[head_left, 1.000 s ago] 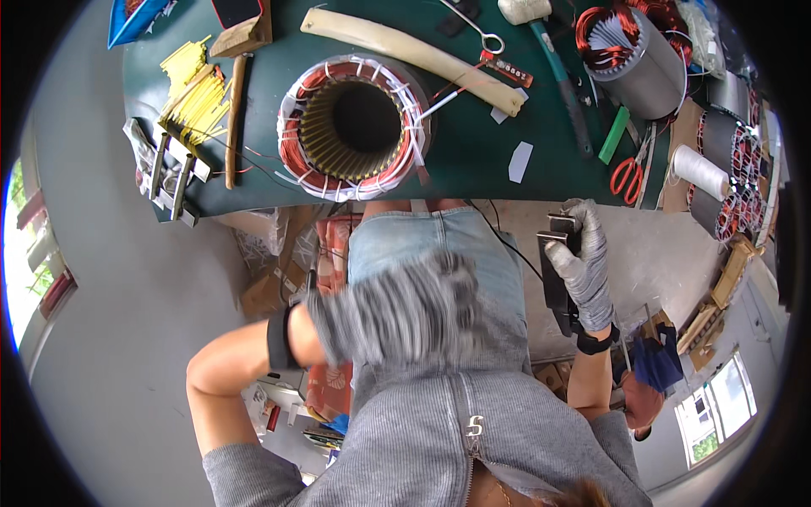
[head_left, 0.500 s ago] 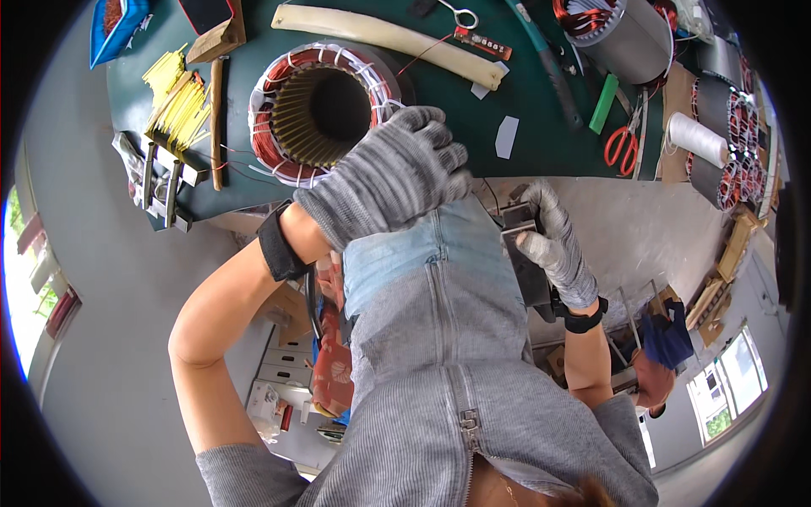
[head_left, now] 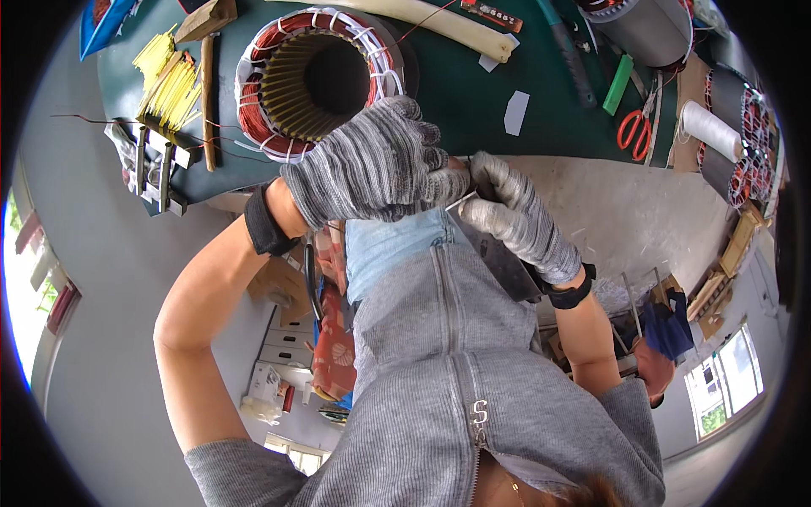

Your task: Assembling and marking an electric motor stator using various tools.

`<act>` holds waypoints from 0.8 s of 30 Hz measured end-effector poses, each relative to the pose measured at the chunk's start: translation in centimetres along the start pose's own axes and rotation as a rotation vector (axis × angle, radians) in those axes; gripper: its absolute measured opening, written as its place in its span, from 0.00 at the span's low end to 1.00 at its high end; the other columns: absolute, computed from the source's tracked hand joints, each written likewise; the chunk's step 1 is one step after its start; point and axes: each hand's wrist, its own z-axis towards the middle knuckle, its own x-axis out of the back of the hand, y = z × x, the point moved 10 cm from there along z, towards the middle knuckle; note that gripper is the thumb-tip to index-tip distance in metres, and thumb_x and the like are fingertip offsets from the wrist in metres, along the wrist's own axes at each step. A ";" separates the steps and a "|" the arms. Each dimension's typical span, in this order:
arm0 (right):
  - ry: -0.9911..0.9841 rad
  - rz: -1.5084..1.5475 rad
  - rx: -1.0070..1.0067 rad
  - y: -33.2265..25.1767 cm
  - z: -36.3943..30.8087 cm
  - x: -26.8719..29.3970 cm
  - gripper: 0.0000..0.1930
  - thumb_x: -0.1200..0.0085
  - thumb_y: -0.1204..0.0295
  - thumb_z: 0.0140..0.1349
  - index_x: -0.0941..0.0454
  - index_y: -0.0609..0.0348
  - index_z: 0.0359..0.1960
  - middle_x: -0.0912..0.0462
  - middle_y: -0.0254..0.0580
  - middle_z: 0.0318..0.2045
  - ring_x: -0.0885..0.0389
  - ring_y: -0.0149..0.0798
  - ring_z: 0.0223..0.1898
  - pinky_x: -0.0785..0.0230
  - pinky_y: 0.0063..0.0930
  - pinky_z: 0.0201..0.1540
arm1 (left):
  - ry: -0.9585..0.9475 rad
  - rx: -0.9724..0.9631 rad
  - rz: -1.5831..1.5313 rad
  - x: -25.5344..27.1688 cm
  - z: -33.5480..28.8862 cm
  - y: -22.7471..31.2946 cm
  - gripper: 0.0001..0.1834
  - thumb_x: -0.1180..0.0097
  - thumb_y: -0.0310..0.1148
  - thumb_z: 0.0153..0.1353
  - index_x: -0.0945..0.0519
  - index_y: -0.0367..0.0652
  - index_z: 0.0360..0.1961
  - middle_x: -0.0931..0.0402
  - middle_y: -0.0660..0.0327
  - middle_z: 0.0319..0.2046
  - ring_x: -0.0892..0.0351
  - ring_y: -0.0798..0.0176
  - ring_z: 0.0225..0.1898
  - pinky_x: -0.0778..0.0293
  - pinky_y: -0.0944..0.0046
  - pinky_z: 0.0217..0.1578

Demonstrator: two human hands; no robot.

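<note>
A motor stator (head_left: 388, 63) with copper windings laced in white cord stands on the green-topped table, its yellow-lined bore facing me. Just in front of it is my left hand (head_left: 372, 160), in a striped grey knit glove, its fingers curled closed; what they hold is hidden. Close beside it, my right hand (head_left: 519, 215), in a paler grey glove, has thumb and fingers drawn together. A thin whitish strip (head_left: 461, 201) shows at the right thumb tip, between the hands. Below the right hand is a dark box-like object (head_left: 507, 269), partly covered.
Yellow sleeving pieces (head_left: 167, 100) and a wooden stick (head_left: 208, 101) lie left of the stator. Red-handled scissors (head_left: 635, 133), a green strip (head_left: 618, 84) and a white thread spool (head_left: 710, 131) are at right. Another stator (head_left: 646, 29) stands far right. Someone's dark blue clothing (head_left: 667, 319) shows behind.
My right hand has moved left from the dark box to my left hand. The view has shifted, so the table things sit higher. A thin copper wire now sticks out at far left.
</note>
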 end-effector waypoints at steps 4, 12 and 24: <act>-0.003 -0.197 0.118 -2.3 0.8 0.9 0.10 0.47 0.68 0.52 0.37 0.56 0.24 0.41 0.25 0.22 0.44 0.23 0.25 0.44 0.19 0.28 | 0.009 0.128 0.082 0.2 0.2 -0.9 0.24 0.43 0.31 0.38 0.23 0.48 0.44 0.33 0.64 0.17 0.31 0.58 0.20 0.36 0.59 0.23; 0.085 -0.310 0.087 -4.1 0.1 3.4 0.12 0.45 0.66 0.49 0.36 0.55 0.27 0.38 0.25 0.24 0.42 0.22 0.28 0.44 0.17 0.31 | 0.097 0.309 0.171 1.4 1.5 -3.4 0.19 0.42 0.32 0.41 0.23 0.44 0.38 0.30 0.60 0.18 0.29 0.56 0.23 0.35 0.58 0.25; 0.040 -0.200 0.068 -2.7 1.1 0.7 0.11 0.47 0.71 0.50 0.37 0.60 0.21 0.43 0.30 0.21 0.42 0.26 0.24 0.44 0.21 0.27 | 0.000 0.230 0.017 1.1 0.2 -2.4 0.14 0.47 0.32 0.46 0.22 0.42 0.37 0.25 0.61 0.25 0.28 0.53 0.30 0.33 0.56 0.36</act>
